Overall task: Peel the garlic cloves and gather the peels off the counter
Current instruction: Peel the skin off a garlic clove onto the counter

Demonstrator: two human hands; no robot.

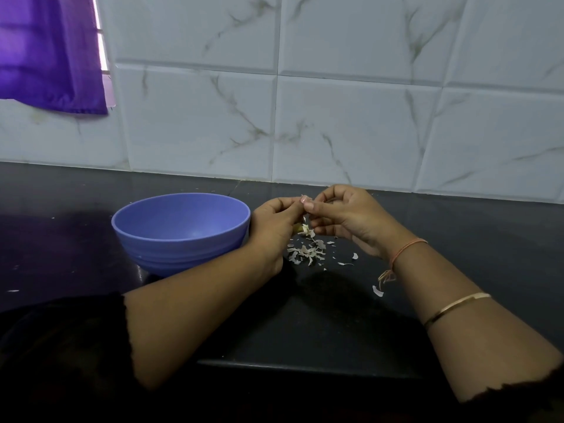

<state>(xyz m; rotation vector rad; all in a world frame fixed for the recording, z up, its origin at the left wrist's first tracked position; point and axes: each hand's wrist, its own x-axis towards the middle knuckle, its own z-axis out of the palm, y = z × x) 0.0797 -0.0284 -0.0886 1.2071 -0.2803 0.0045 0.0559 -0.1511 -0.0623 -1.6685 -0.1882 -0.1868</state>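
Blue bowl (183, 254) is taken as landmark; it stands upright on the dark counter (473, 239). Left hand (274, 221) is seen just right of the bowl, its back almost touching the bowl wall. Its fingers are curled and a garlic clove (300, 228) is gripped in them, raised a little above the counter. Only a small pale part of the clove is shown between the two hands.

Right hand (345, 218) is held further right of the bowl, facing the left hand. Its fingers are curled too, and the lower fingertips are set against the clove's right end. Both thumbs are brought together above the clove; a small pale bit is seen there, and whether it is peel or nail cannot be told.

A pile of peels (306, 253) is spread on the counter right of the bowl, directly under the hands. A few loose flakes are scattered further right of it, and a single stray peel (377, 290) lies well right of the bowl, beside the right wrist.

A thread band (407, 245) is worn on the right wrist and a thin bangle (457, 306) on the forearm. Behind the bowl a marbled tile wall (335, 117) is seen; a purple curtain (52, 50) hangs above and left of the bowl.
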